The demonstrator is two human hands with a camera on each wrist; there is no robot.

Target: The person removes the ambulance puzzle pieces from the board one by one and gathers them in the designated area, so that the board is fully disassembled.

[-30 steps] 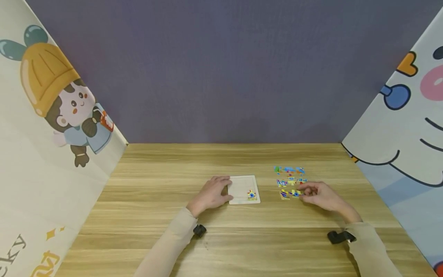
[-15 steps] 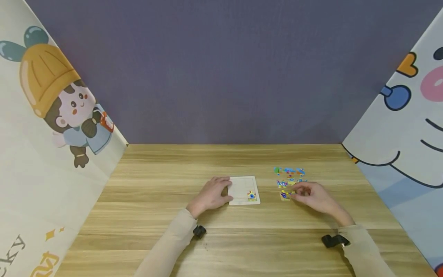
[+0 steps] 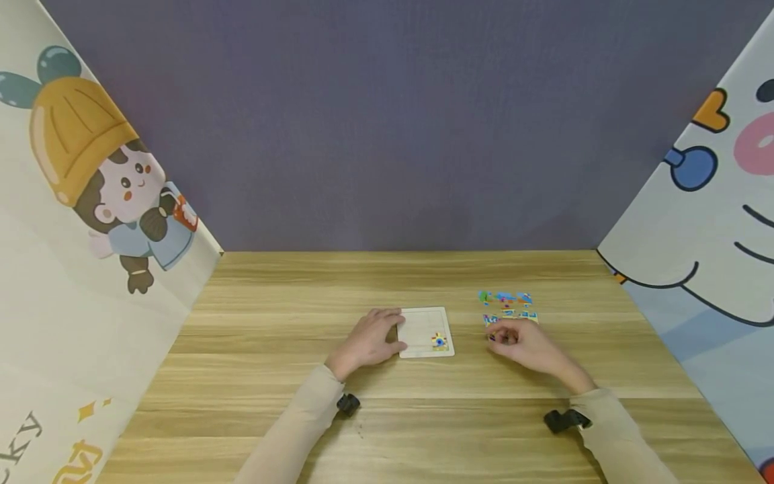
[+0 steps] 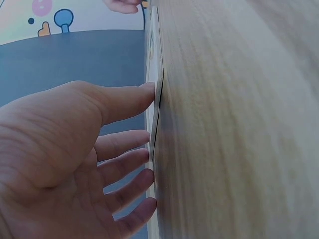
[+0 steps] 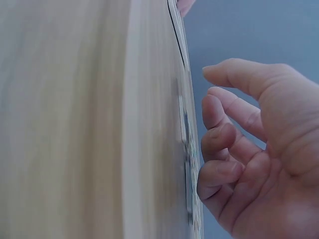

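A square white puzzle tray (image 3: 416, 327) lies mid-table, with one colourful puzzle piece (image 3: 439, 342) in its near right corner. My left hand (image 3: 365, 341) rests at the tray's left side; its extended thumb and fingertips touch the edge, as the left wrist view also shows. To the right, my right hand (image 3: 526, 344) hovers low over loose jigsaw pieces. In the right wrist view its thumb and loosely bent fingers (image 5: 219, 137) stand apart with nothing visible between them. It hides the nearest pieces; the back row of loose pieces (image 3: 506, 297) shows beyond it.
The wood-grain table (image 3: 290, 296) ends at a dark back wall (image 3: 387, 134). Cartoon-printed panels flank it left and right. Another row of loose pieces (image 3: 529, 316) shows just behind the right hand. Each wrist carries a black camera.
My right hand has moved left across the nearest row of pieces, covering the ones at its left end. My left hand and the tray have stayed put.
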